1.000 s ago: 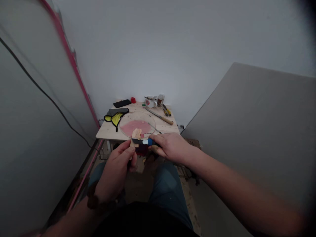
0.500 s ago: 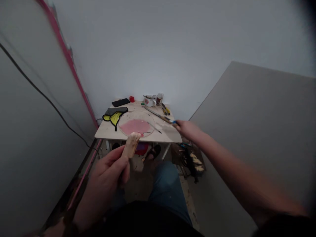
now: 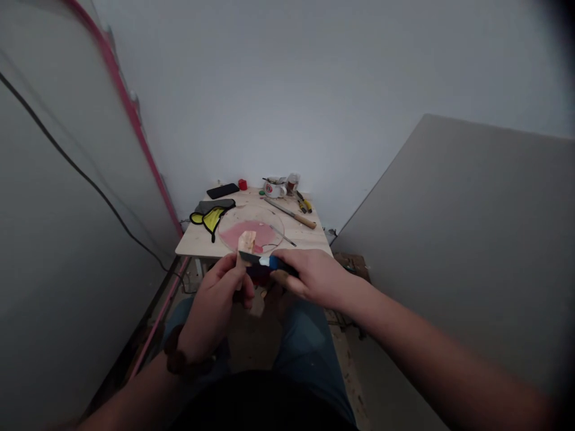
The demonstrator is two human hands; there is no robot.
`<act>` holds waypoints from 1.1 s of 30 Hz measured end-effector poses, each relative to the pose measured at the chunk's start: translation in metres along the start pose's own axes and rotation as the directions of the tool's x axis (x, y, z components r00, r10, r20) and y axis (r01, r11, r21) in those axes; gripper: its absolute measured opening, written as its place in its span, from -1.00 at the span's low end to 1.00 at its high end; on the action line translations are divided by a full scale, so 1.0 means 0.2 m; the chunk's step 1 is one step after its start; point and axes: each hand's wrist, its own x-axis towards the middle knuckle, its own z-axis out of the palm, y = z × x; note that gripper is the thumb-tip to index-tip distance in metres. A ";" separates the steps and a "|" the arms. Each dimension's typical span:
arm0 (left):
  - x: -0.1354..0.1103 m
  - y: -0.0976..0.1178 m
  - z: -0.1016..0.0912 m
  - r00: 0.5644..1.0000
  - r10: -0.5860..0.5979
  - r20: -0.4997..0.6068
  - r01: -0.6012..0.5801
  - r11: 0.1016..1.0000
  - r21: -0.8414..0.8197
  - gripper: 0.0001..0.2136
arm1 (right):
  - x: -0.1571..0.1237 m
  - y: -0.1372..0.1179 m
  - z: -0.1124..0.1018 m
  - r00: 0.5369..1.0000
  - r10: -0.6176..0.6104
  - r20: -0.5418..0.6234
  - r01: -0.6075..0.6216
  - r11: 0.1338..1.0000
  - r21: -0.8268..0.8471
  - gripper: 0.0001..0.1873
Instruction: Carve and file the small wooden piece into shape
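My left hand (image 3: 221,287) is closed around the lower part of a small piece of wood (image 3: 247,241), which points up and away from me. In my right hand (image 3: 309,272) is a knife (image 3: 265,261) with a short dark blade and a blue and black handle. The blade lies across the wood just above my left fingers and seems to touch it. Both hands are in front of the table's near edge. Behind the wood, a round clear disc (image 3: 231,222) with a pink area lies on the table (image 3: 193,244).
At the back stand a white mug (image 3: 274,190) and a jar (image 3: 293,181). A wooden-handled file (image 3: 305,221), yellow-handled pliers (image 3: 306,205), a dark phone (image 3: 223,191), a red cap (image 3: 242,184) and a grey-yellow cloth (image 3: 211,215) lie around the disc. A grey panel (image 3: 471,209) stands at right.
My right hand has come in from the table's right edge toward the left hand, bringing the knife against the wood. The left hand has shifted slightly up and right.
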 end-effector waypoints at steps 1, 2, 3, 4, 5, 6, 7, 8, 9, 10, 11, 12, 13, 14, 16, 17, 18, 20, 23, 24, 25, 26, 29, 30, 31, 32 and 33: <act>0.00 0.00 0.01 1.000 0.012 -0.002 -0.012 1.000 0.006 -0.84 | 0.00 -0.02 0.01 1.000 -0.009 0.014 0.009 0.999 -0.042 -0.60; 0.00 0.00 0.01 1.000 0.027 -0.007 -0.026 1.000 0.010 -0.85 | 0.00 -0.02 0.01 1.000 -0.015 0.023 0.017 0.997 -0.081 -0.60; 0.00 0.00 0.01 0.999 0.044 -0.010 -0.044 0.999 0.022 -0.86 | 0.01 -0.03 0.01 0.999 -0.021 0.028 0.025 0.993 -0.115 -0.60; 0.00 0.00 0.02 0.998 0.059 -0.014 -0.059 0.997 0.042 -0.87 | 0.01 -0.02 0.01 0.999 -0.027 0.030 0.031 0.989 -0.143 -0.60; 0.00 0.00 0.02 0.997 0.071 -0.019 -0.069 0.995 0.068 -0.86 | 0.01 -0.02 0.02 0.999 -0.033 0.028 0.038 0.985 -0.168 -0.60; 0.00 0.00 0.02 0.997 0.078 -0.023 -0.075 0.992 0.097 -0.85 | 0.01 -0.02 0.02 0.999 -0.040 0.021 0.043 0.980 -0.194 -0.60; 0.00 0.01 0.02 0.996 0.083 -0.026 -0.079 0.989 0.122 -0.83 | 0.01 -0.02 0.03 0.999 -0.046 0.009 0.047 0.975 -0.219 -0.59; 0.00 0.00 0.02 0.996 0.086 -0.032 -0.081 0.987 0.137 -0.81 | 0.01 -0.03 0.03 0.999 -0.051 -0.003 0.049 0.969 -0.241 -0.58; 0.00 0.00 0.02 0.995 0.091 -0.040 -0.085 0.987 0.135 -0.81 | 0.01 -0.03 0.04 0.998 -0.057 -0.014 0.051 0.964 -0.260 -0.57; 0.00 -0.01 0.02 0.995 0.094 -0.044 -0.088 0.988 0.124 -0.81 | 0.01 -0.04 0.05 0.998 -0.063 -0.026 0.053 0.960 -0.273 -0.55; 0.00 -0.02 0.02 0.995 0.094 -0.042 -0.089 0.991 0.105 -0.81 | 0.01 -0.03 0.06 0.997 -0.070 -0.033 0.058 0.958 -0.282 -0.54; -0.01 -0.03 0.02 0.995 0.091 -0.038 -0.088 0.993 0.080 -0.80 | 0.01 -0.02 0.06 0.997 -0.075 -0.036 0.062 0.956 -0.285 -0.52; -0.02 -0.04 0.01 0.996 0.086 -0.033 -0.084 0.995 0.056 -0.79 | 0.02 0.01 0.06 0.997 -0.067 -0.041 0.053 0.956 -0.288 -0.52; -0.04 -0.05 0.01 0.997 0.080 -0.024 -0.079 0.996 0.038 -0.77 | 0.03 0.05 0.04 0.998 -0.034 -0.051 0.018 0.957 -0.288 -0.52; -0.08 -0.06 0.01 0.998 0.066 0.000 -0.066 0.998 0.004 -0.74 | 0.05 0.19 0.00 0.987 0.118 -0.106 -0.143 0.952 -0.272 -0.56; -0.11 -0.05 0.01 0.998 0.054 0.020 -0.054 0.998 -0.025 -0.73 | 0.06 0.28 -0.02 0.963 0.229 -0.143 -0.258 0.935 -0.241 -0.58; -0.13 -0.05 0.01 0.998 0.037 0.042 -0.034 0.997 -0.070 -0.73 | 0.06 0.36 -0.05 0.923 0.324 -0.206 -0.362 0.914 -0.182 -0.57; -0.14 -0.01 0.01 0.996 -0.009 0.094 0.029 0.977 -0.212 -0.77 | 0.07 0.49 -0.08 0.859 0.406 -0.313 -0.425 0.905 0.008 -0.51; -0.10 0.04 0.01 0.980 -0.093 0.177 0.164 0.878 -0.450 -0.78 | 0.06 0.53 -0.06 0.840 0.389 -0.378 -0.304 0.915 0.266 -0.47; -0.07 0.06 0.00 0.971 -0.118 0.208 0.210 0.835 -0.509 -0.78 | 0.05 0.50 -0.04 0.854 0.359 -0.375 -0.249 0.917 0.310 -0.48; -0.05 0.07 0.00 0.961 -0.138 0.239 0.252 0.794 -0.553 -0.80 | 0.05 0.45 -0.02 0.871 0.324 -0.368 -0.200 0.920 0.336 -0.50; -0.03 0.07 -0.01 0.952 -0.153 0.266 0.285 0.762 -0.582 -0.82 | 0.04 0.40 0.01 0.889 0.286 -0.358 -0.157 0.924 0.349 -0.53; 0.00 0.07 -0.02 0.933 -0.156 0.324 0.331 0.726 -0.603 -0.79 | 0.02 0.26 0.06 0.923 0.196 -0.332 -0.058 0.922 0.382 -0.60; 0.00 0.06 -0.02 0.927 -0.153 0.343 0.339 0.731 -0.592 -0.76 | 0.02 0.22 0.08 0.923 0.192 -0.335 -0.042 0.912 0.408 -0.62; 0.00 0.05 -0.01 0.924 -0.151 0.351 0.340 0.746 -0.573 -0.73 | 0.02 0.17 0.09 0.917 0.208 -0.341 -0.038 0.895 0.444 -0.64; -0.01 0.05 0.00 0.928 -0.149 0.342 0.326 0.771 -0.548 -0.72 | 0.02 0.13 0.09 0.908 0.240 -0.344 -0.044 0.870 0.491 -0.66; -0.02 0.04 0.01 0.939 -0.140 0.314 0.292 0.806 -0.516 -0.72 | 0.02 0.08 0.10 0.897 0.285 -0.337 -0.057 0.832 0.552 -0.68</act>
